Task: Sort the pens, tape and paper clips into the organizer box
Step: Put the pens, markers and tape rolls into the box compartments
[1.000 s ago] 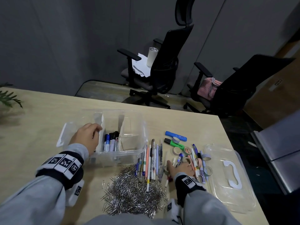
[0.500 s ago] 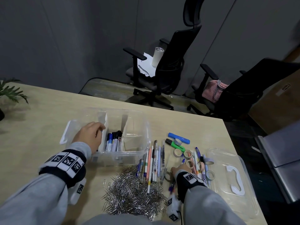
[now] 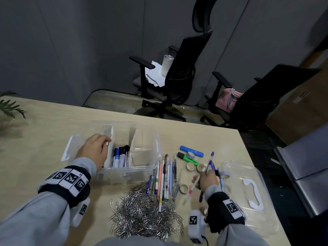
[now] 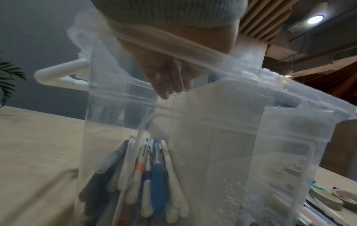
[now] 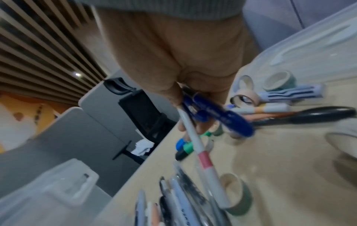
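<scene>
The clear organizer box [image 3: 145,167] stands on the table with several markers and pens [image 3: 120,157] in its middle compartment. My left hand [image 3: 95,150] reaches over its left part, fingers [image 4: 168,85] curled at the divider's top. My right hand [image 3: 207,180] is raised a little above the table and grips a few pens: blue ones [image 5: 218,117] and a white pen with a pink band [image 5: 201,154]. A row of pens [image 3: 165,176] lies right of the box. Below it is a heap of paper clips [image 3: 145,215]. Tape rolls [image 3: 190,166] are scattered around the right hand.
A green highlighter [image 3: 190,158] and a blue one [image 3: 191,151] lie beyond the tape. The box's clear lid [image 3: 248,197] lies at the table's right edge. Two office chairs [image 3: 177,82] stand behind the table. A plant [image 3: 10,107] is at far left.
My right hand has closed round a few pens and lifted them off the table. The left hand has stayed on the box.
</scene>
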The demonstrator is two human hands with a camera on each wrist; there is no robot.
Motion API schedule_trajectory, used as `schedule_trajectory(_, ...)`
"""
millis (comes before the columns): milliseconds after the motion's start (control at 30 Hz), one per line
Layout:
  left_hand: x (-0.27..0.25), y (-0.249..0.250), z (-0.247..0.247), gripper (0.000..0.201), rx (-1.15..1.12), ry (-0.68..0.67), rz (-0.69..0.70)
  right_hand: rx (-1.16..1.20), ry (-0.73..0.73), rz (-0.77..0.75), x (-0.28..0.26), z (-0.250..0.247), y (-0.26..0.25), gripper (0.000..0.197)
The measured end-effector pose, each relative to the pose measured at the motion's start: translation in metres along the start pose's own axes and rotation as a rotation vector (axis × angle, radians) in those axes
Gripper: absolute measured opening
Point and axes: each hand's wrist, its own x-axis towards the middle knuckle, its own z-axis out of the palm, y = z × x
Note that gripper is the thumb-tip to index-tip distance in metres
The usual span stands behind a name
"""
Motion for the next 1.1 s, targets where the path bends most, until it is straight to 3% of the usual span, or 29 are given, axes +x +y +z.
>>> schedule_trajectory(67,0.0,0.005,-0.001,0.025,-0.008,0.024,0.042,0.116,0.01,-0.141,-0.01,-0.003,-0.017,0.02)
schedule_trajectory(133,-0.004,0.02,-0.002,0.025,-0.085,0.006,0.068,0.309,-0.079,-0.273,-0.025,0.002,-0.038,0.009)
schedule_trajectory(200,-0.011,0.046,-0.005,0.031,-0.253,-0.145,0.083,0.458,-0.23,-0.408,-0.046,0.009,-0.066,0.013)
schedule_trajectory(267,-0.02,0.077,-0.01,0.051,-0.426,-0.366,0.061,0.529,-0.38,-0.545,-0.068,0.021,-0.092,0.013)
schedule_trajectory(333,-0.023,0.095,-0.006,0.055,-0.448,-0.449,0.1,0.563,-0.487,-0.656,-0.092,0.04,-0.115,0.011)
schedule_trajectory(467,-0.022,0.09,-0.006,0.034,-0.718,-0.408,0.013,0.543,-0.607,-0.747,-0.119,0.079,-0.141,0.008)
schedule_trajectory(533,-0.024,0.083,-0.013,0.008,-0.753,-0.353,-0.057,0.436,-0.582,-0.793,-0.119,0.096,-0.147,0.008)
schedule_trajectory(667,-0.027,0.065,-0.019,0.026,-0.855,-0.285,-0.219,0.274,-0.657,-0.722,-0.119,0.122,-0.154,0.01)
schedule_trajectory(733,-0.022,0.05,-0.022,0.026,-0.87,-0.245,-0.292,0.19,-0.686,-0.716,-0.122,0.13,-0.157,0.023)
schedule_trajectory(867,0.0,0.005,-0.024,0.025,-0.718,-0.094,-0.526,0.138,-0.706,-0.672,-0.12,0.131,-0.151,0.041)
schedule_trajectory(967,0.011,-0.018,-0.022,0.025,-0.576,-0.192,-0.642,0.181,-0.685,-0.604,-0.105,0.12,-0.135,0.037)
schedule_trajectory(1100,0.019,-0.012,-0.025,0.032,-0.184,-0.416,-0.567,0.257,-0.565,-0.523,-0.077,0.093,-0.114,0.026)
